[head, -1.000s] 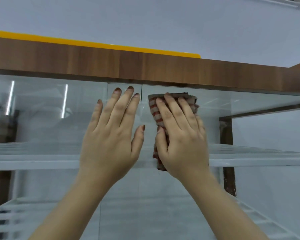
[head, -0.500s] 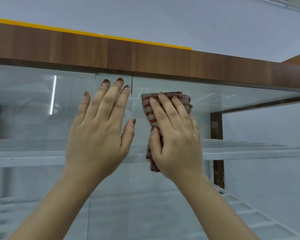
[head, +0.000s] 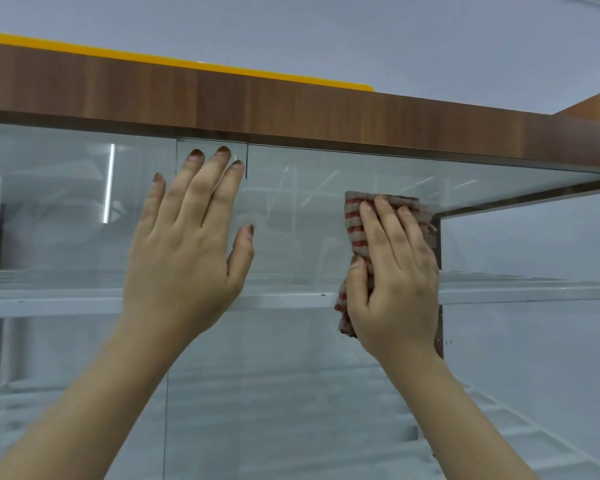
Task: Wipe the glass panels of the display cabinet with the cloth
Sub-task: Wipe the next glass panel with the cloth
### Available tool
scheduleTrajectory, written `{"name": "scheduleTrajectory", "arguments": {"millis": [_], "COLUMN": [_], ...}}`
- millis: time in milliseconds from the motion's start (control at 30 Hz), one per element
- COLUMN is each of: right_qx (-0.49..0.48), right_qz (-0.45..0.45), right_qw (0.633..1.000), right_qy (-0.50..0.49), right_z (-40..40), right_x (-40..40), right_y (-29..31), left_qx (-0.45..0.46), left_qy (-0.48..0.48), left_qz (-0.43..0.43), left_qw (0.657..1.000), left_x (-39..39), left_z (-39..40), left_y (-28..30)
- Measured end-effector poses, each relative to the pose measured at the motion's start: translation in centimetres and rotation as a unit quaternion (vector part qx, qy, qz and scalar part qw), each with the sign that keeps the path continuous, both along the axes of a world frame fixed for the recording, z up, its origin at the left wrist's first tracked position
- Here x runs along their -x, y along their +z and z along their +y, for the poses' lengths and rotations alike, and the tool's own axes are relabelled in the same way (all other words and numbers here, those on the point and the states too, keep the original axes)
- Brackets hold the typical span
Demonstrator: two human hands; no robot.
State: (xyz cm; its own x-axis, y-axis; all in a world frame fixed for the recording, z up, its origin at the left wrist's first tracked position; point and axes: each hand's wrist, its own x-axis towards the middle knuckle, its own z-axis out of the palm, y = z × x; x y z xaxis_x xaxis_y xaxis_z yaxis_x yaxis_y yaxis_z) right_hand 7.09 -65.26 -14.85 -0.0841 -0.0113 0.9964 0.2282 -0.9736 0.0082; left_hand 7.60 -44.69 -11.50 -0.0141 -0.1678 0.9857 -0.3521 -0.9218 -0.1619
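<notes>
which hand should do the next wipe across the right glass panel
Right. The right hand already presses the striped cloth flat on the right glass panel, while the left hand lies bare and open, bracing the panes' overlap.

This looks like a shop or display room. A cabinet (head: 291, 109) with a wood-grain top band and sliding glass panels (head: 309, 209) stands against a plain pale wall (head: 361, 36). Left of the right grip and level with it, a white shelf (head: 49, 301) runs behind the glass, another shelf (head: 499, 441) lies below, and a yellow strip (head: 187, 64) lies on the cabinet's top, above the left grip.
</notes>
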Motion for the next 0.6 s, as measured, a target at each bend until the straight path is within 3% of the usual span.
{"name": "scheduleTrajectory", "arguments": {"millis": [167, 300, 600], "right_qx": [0.064, 0.093, 0.022], "right_qz": [0.009, 0.015, 0.011], "right_qw": [0.998, 0.996, 1.0], "right_qy": [-0.001, 0.001, -0.01], "right_z": [-0.6, -2.4, -7.5], "right_x": [0.3, 0.6, 0.6], "right_y": [1.1, 2.8, 1.0], "left_qx": [0.032, -0.033, -0.026], "left_qy": [-0.007, -0.031, -0.025], "left_qz": [0.002, -0.002, 0.017], "left_qw": [0.999, 0.999, 0.999], "left_x": [0.8, 1.4, -0.3], "left_z": [-1.5, -5.9, -9.6], "left_y": [0.0, -1.1, -1.3]}}
